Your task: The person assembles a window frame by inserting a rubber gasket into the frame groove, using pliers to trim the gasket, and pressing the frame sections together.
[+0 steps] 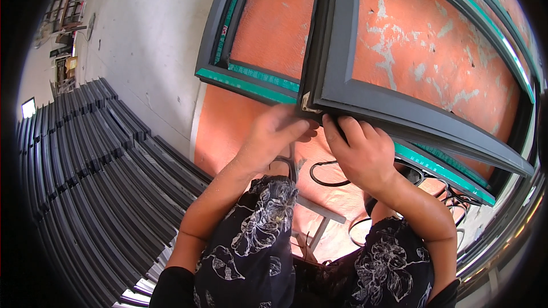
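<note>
A dark grey window sash (394,100) stands swung out from its green-edged outer frame (251,84). A small pale metal fitting (309,104) shows at the sash's lower left corner. My left hand (271,140) is at that corner, its thumb and fingers closed together; what lies between them is hidden and slightly blurred. Close beside it, my right hand (365,151) has its fingers curled on the sash's lower edge. Below the hands hangs a thin black strip (330,184), bent into a loop; where its upper end goes is hidden.
Long dark metal profiles (97,171) lie stacked in rows on the left. An orange, paint-worn surface (222,131) lies beneath the frame. Black strips coil on the right (454,199). A grey metal bar (322,208) stands between my knees, and a pale floor (142,40) extends far left.
</note>
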Action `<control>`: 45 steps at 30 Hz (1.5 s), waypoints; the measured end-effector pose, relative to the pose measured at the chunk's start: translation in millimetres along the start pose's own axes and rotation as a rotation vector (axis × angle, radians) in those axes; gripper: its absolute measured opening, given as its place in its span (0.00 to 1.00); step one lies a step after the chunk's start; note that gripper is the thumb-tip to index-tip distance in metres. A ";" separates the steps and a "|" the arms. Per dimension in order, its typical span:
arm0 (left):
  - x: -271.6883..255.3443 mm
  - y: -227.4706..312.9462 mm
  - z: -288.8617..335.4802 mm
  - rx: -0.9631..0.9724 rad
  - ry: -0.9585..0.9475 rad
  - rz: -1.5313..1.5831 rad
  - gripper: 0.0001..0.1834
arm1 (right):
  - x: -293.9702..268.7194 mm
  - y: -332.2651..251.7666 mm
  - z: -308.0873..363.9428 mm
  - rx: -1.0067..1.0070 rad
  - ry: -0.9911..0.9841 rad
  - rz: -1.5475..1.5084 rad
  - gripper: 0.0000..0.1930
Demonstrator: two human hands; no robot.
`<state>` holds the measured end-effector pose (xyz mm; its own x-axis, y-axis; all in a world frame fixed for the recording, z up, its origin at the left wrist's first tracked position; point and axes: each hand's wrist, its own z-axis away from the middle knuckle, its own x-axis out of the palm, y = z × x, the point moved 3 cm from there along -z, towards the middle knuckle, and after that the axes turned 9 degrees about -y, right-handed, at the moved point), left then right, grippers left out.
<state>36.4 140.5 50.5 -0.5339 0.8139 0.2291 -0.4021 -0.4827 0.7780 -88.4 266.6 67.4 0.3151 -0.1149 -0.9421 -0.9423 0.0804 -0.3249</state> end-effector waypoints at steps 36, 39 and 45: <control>11.0 -25.6 -11.2 -0.057 0.021 0.239 0.11 | -86.2 128.9 221.4 0.985 -0.261 -1.114 0.18; 16.4 -23.6 -11.7 -0.054 0.009 0.223 0.12 | -129.2 159.2 269.9 1.060 0.050 -1.119 0.17; 26.5 -34.6 -7.7 -0.116 -0.056 0.433 0.14 | -106.7 183.5 249.5 0.921 0.069 -0.700 0.08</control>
<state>30.4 176.3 25.1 -0.6313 0.5440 0.5528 -0.2328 -0.8128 0.5340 -266.8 540.6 87.6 0.7016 -0.4704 -0.5352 -0.1160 0.6658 -0.7371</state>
